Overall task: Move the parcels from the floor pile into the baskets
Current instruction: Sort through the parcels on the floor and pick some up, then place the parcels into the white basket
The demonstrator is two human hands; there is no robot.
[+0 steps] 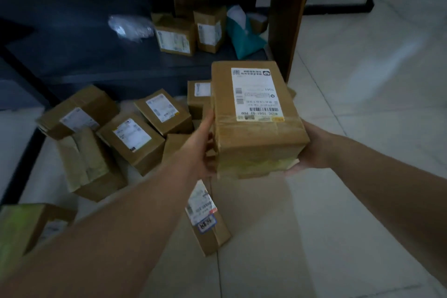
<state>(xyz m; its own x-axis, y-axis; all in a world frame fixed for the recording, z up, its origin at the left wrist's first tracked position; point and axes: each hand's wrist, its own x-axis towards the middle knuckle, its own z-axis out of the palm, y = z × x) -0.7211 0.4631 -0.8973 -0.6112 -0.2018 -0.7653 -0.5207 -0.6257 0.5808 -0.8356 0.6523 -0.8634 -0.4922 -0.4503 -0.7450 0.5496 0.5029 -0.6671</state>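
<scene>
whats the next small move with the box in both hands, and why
Probably lift the held box clear and turn to look for a basket, since none is in view. The left hand and right hand already grip its sides above the floor pile, so it seems secure enough to carry.

Held parcel (256,113), white label (256,94), print inverted: "1061" partly legible. Pile labels at 9 o'clock: blurred, unreadable.

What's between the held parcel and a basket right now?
Cannot say: no basket is in view. Both hands, left hand and right hand, hold the parcel above the floor pile, with nothing on top of it.
</scene>
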